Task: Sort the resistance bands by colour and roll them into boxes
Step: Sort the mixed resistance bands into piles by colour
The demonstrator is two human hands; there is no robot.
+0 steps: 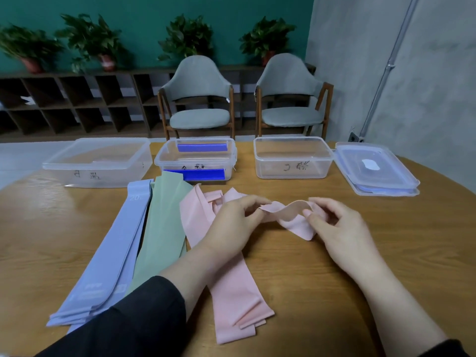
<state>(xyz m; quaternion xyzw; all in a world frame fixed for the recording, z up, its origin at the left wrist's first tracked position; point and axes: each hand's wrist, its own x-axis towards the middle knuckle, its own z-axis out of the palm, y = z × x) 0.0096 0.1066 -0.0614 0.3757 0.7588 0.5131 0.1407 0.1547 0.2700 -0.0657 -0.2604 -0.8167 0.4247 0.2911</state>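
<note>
Both my hands work on one pink resistance band (293, 217) in the middle of the wooden table (334, 266). My left hand (231, 225) pinches its left end and my right hand (340, 228) pinches its right part; the strip arches up between them. More pink bands (237, 300) lie flat under my left wrist. Left of them lie a green band (164, 228) and a stack of lavender bands (113, 258). Three clear boxes stand at the table's far side: left box (98, 161), middle box (195, 158) with blue latches, right box (292, 157).
Stacked clear lids (376, 168) lie at the far right of the table. Two grey chairs (199, 99) stand behind the table, with a dark shelf unit and potted plants along the green wall. The table edge curves away at the right.
</note>
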